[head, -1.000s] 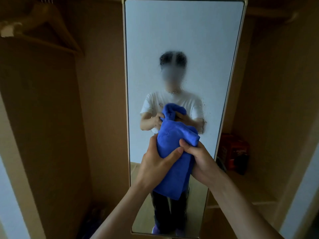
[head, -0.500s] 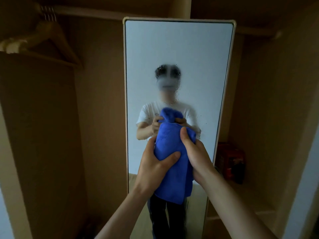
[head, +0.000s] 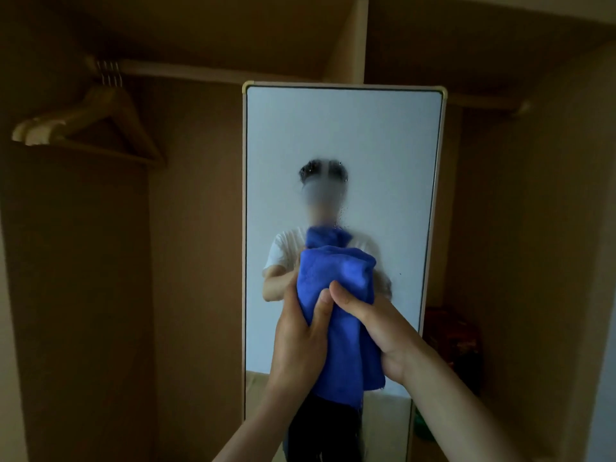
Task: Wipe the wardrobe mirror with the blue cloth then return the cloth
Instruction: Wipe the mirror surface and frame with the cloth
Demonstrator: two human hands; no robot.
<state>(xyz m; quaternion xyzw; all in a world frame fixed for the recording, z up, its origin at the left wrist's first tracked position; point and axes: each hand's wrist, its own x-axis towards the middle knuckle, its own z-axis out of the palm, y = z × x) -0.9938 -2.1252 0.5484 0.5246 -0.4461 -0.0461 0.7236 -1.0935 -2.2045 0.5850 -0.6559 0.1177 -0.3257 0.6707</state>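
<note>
Mirror bottom off-frame; red object indistinct

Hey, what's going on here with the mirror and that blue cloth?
A person faces the wardrobe mirror, gripping a bunched blue cloth with the left hand and the right hand. The cloth is raised before the glass; contact cannot be told. Wooden hangers hang at left.

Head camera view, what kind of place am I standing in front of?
Most likely an open built-in wardrobe, probably in a bedroom: a hanging rail carries wooden hangers, the walls are plain wood panels, and a tall framed mirror stands inside.
</note>
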